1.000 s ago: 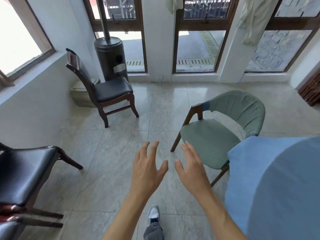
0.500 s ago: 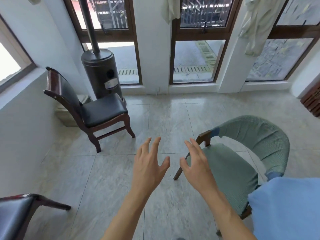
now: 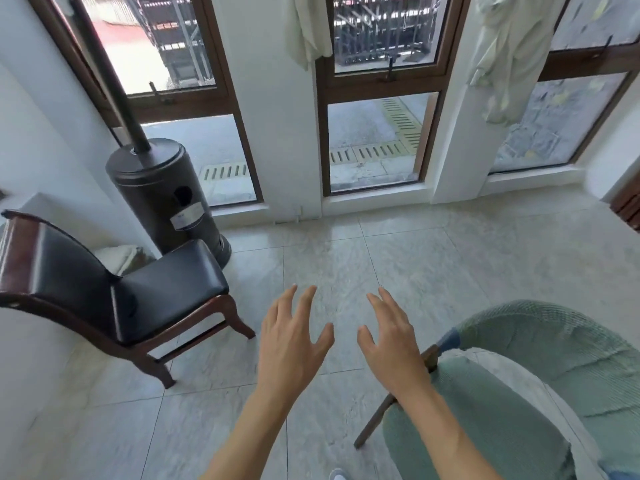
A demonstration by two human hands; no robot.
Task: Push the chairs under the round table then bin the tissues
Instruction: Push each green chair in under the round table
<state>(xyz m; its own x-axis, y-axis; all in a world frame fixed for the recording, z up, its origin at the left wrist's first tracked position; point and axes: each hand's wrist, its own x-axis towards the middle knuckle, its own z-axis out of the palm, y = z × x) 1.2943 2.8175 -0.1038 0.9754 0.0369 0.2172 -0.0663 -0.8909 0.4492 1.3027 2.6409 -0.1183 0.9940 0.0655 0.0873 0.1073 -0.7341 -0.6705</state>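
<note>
A green upholstered armchair [image 3: 540, 386] with a curved back stands at the lower right, its wooden front leg on the tiles. A dark wooden chair with a black leather seat [image 3: 166, 289] stands at the left, near the wall. My left hand [image 3: 292, 341] and my right hand [image 3: 391, 337] are stretched forward side by side above the floor, fingers spread, holding nothing. My right hand hovers just left of the green chair's armrest end. Neither the round table nor any tissues are in view.
A tall dark cylindrical patio heater [image 3: 162, 192] stands behind the black chair by the window. Glass windows with brown frames line the far wall, with pale cloths [image 3: 502, 57] hanging over them. Bare tiled floor [image 3: 346, 258] lies ahead of my hands.
The view has moved forward and lifted: both chairs now look closer, the blue-covered table at the lower right and the black chair at the near left have left the frame. My hands stay spread.
</note>
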